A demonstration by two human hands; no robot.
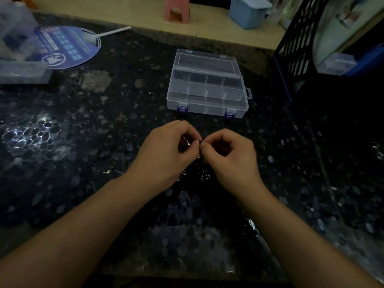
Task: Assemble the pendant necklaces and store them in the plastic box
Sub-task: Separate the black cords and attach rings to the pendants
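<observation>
Two bare hands meet over a dark, pebble-patterned table [83, 125], fingers curled and fingertips pressed together at the centre of the view. The left hand [166, 150] pinches a small shiny metal piece [185, 140] between thumb and forefinger; the piece sits just inside the curl of that hand, and its long axis slants from upper left to lower right toward the point where the 2 hands touch. The right hand [230, 156] pinches at that same meeting point with thumb and forefinger, but what it grips is too small and dim to make out. Directly beneath the joined fingertips, and between the 2 wrists, a few small metal rings and pendant parts [204, 175] lie loose on the table, glinting faintly. Beyond the hands, straight ahead of the knuckles and clearly apart from them, sits the clear plastic box [207, 94] with its lid open and leaning back; its long axis runs left to right across the view, its 2 blue latches facing the hands, and its dividers mark off rows of compartments whose contents cannot be told. Far off to the left of the left hand lies a round blue hand fan [66, 46] with a white handle, and well to the right of the right hand stands a black mesh basket [295, 42].
</observation>
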